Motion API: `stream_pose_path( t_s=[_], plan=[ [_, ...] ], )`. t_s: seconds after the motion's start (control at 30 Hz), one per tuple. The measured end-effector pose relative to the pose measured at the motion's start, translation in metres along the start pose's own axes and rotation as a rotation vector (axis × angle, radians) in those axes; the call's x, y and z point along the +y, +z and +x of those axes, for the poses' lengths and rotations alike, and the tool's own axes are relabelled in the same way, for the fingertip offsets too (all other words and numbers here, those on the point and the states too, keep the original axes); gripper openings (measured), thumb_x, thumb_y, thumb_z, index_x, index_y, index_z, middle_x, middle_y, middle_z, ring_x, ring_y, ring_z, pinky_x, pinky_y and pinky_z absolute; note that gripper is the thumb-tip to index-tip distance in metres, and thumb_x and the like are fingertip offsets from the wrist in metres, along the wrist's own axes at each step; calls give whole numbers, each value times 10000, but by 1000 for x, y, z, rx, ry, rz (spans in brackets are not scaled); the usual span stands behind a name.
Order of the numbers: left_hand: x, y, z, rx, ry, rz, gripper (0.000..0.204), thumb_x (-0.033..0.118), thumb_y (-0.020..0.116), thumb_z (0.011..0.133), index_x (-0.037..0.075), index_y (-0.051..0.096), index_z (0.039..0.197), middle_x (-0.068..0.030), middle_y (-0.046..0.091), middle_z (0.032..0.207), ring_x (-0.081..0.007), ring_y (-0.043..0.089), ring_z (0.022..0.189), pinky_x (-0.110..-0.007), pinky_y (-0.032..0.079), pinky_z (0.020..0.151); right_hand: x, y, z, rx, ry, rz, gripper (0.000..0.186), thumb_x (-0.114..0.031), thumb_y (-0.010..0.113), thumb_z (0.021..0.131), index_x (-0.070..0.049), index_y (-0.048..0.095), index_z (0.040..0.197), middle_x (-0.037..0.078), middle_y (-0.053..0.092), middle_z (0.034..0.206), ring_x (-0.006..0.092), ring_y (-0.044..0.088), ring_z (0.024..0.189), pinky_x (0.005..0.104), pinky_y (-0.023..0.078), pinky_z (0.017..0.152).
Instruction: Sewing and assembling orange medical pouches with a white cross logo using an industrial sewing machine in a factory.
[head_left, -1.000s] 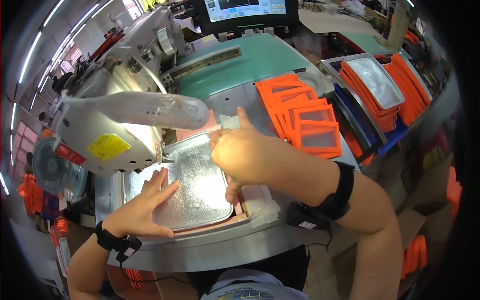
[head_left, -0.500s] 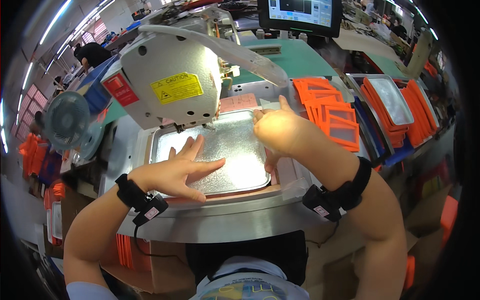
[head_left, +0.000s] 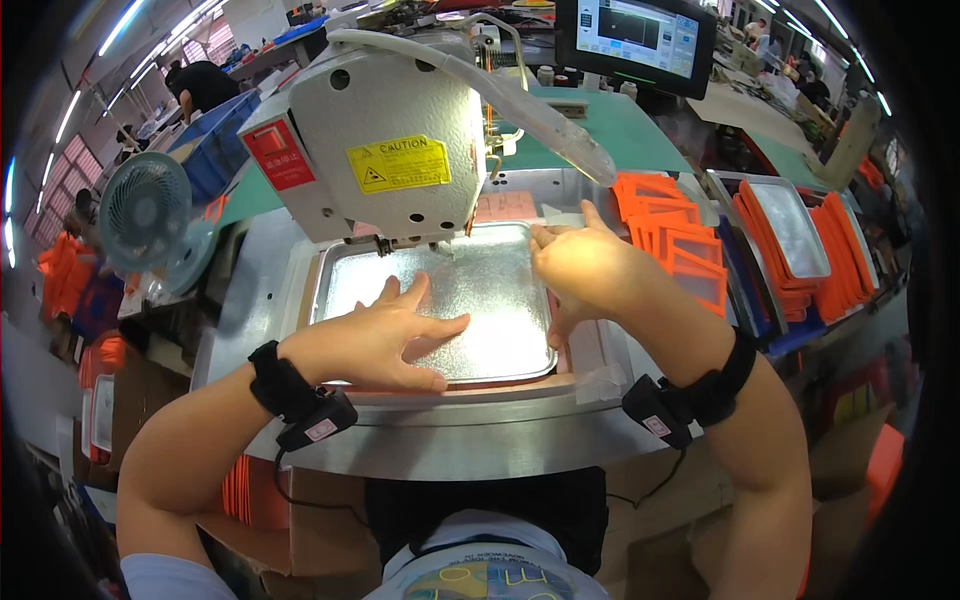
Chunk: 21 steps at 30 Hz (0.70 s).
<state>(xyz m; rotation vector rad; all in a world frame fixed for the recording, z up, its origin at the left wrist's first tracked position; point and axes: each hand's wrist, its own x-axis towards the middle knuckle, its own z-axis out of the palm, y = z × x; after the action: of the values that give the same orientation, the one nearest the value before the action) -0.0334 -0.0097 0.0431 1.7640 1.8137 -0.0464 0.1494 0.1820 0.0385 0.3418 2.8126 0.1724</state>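
Note:
A shiny silver rectangular panel (head_left: 480, 290) with rounded corners lies flat beneath the sewing machine head (head_left: 385, 120), inside a pinkish-brown frame (head_left: 480, 391). My left hand (head_left: 385, 335) rests over its left and near part, fingers spread, holding nothing. At the panel's right edge is my right hand (head_left: 590, 262); its fingertips touch near the far right corner, and the thumb is lower along the same edge. Those fingers are apart. The machine head hides part of the panel's far left edge.
Orange frames (head_left: 672, 230) lie in a loose pile to the right. Beyond them stand stacked orange pieces with a silver panel (head_left: 790, 230) on top. A fan (head_left: 145, 210) and blue crate (head_left: 215, 145) are at left, a monitor (head_left: 635, 45) behind. Clear tape (head_left: 602, 384) sits near the frame's corner.
The view has shifted, so the machine and panel appear farther right. Both hands stay in nearly the same places on the panel.

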Motion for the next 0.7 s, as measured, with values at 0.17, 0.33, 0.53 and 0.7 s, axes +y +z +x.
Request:
stream_pose_path(
  t_s=[0.17,0.33,0.53,0.7],
  plan=[
    [2,9,0,40,-35,-22,761,440,770,791,261,473,1469,-385,106,1557,-583,20,1435,-575,209,1157,-10,-18,-1,-132,47,53,979,-488,898,531,116,579,1233,245,483,1418,334,520,1285,660,206,1140],
    [-4,10,3,60,-6,-109,772,382,801,778,248,479,1467,-371,102,1567,-513,-4,1472,-539,157,1177,-11,-17,-6,-57,5,26,701,-447,898,537,4,713,1041,188,652,1113,284,636,1088,624,246,1128],
    [-10,3,-1,45,2,-80,834,392,818,747,173,470,1472,-390,100,1556,-414,72,1504,-420,160,1188,1,-15,5,-281,101,395,422,-431,799,741,-47,773,914,91,752,959,291,715,868,361,564,804],
    [-5,1,5,39,61,-109,806,371,817,765,168,476,1466,-417,127,1531,-436,48,1499,-441,130,1190,-11,-23,-29,-329,342,352,381,-472,813,748,-143,796,939,86,752,1007,309,710,869,405,569,764]
  ],
)
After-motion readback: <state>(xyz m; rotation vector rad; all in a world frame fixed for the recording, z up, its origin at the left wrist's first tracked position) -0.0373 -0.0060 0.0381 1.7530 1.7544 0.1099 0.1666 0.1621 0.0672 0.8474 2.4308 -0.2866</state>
